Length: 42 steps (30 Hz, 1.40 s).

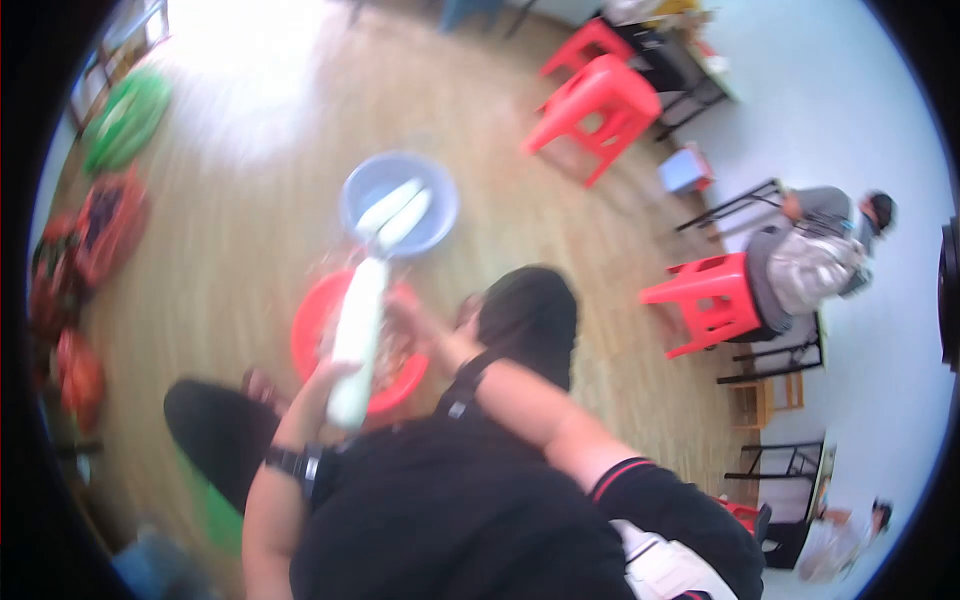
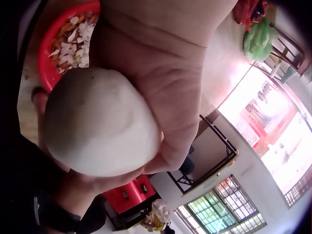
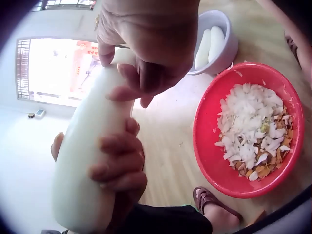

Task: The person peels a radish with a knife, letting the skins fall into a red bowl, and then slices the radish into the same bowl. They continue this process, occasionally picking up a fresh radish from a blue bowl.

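A long, pale peeled white radish [image 1: 358, 335] is held over the red basin. My left hand [image 3: 122, 165] wraps round its lower part, fingers on one side. In the left wrist view the radish's blunt end [image 2: 102, 122] faces the camera, beside the left palm [image 2: 170, 87]. My right hand [image 3: 151, 44] is at the radish's far, narrower end with curled fingers. It grips a small tool [image 3: 122, 47], of which only a thin edge shows; the rest is hidden. The red basin [image 3: 207, 161] contains white shavings and brownish peelings.
Two more white radishes [image 1: 395, 212] lie in a blue-grey basin [image 1: 447, 215] just beyond the red one. Red stools [image 1: 610, 100] and seated people [image 1: 815, 260] are along the right wall. Filled bags [image 1: 110, 225] line the left side. My feet flank the red basin.
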Tool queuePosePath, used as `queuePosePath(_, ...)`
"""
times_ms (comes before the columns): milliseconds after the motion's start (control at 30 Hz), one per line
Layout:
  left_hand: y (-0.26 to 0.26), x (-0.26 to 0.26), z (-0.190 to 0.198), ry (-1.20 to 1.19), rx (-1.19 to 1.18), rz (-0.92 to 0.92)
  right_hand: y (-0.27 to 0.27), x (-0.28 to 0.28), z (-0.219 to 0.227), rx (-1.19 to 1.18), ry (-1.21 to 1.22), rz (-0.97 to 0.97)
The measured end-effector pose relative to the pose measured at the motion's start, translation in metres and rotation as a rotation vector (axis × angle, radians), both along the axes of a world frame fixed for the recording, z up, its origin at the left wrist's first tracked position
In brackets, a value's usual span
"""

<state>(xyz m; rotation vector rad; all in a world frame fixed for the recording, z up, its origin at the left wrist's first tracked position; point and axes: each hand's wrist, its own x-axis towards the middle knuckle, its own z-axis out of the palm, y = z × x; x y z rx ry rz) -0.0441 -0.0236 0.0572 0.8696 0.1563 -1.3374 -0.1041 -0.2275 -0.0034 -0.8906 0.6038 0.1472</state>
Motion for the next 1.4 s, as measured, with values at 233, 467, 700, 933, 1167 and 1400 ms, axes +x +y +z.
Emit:
queuePosePath(233, -0.019, 0.003, 0.005, -0.140, -0.187, -0.087, 0.012, 0.002, 0.041, 0.095, -0.189, 0.064)
queuePosePath(467, -0.027, 0.001, 0.004, -0.445, -0.172, 0.003, 0.014, 0.007, 0.035, -0.130, -0.029, 0.059)
queuePosePath(700, -0.025, 0.004, -0.021, -0.571, 0.068, 0.051, 0.019, 0.014, 0.029, -0.395, 0.112, 0.194)
queuePosePath(933, -0.021, 0.006, -0.010, -0.558, 0.117, 0.098, 0.000, 0.007, 0.018, -0.375, 0.075, 0.053)
queuePosePath(1167, -0.005, -0.007, 0.016, -0.582, 0.224, 0.077, -0.035, -0.013, -0.010, -0.137, 0.216, -0.155)
queuePosePath(1400, 0.005, 0.003, -0.013, -0.429, 0.325, 0.124, -0.024, -0.022, -0.005, -0.492, 0.096, 0.078)
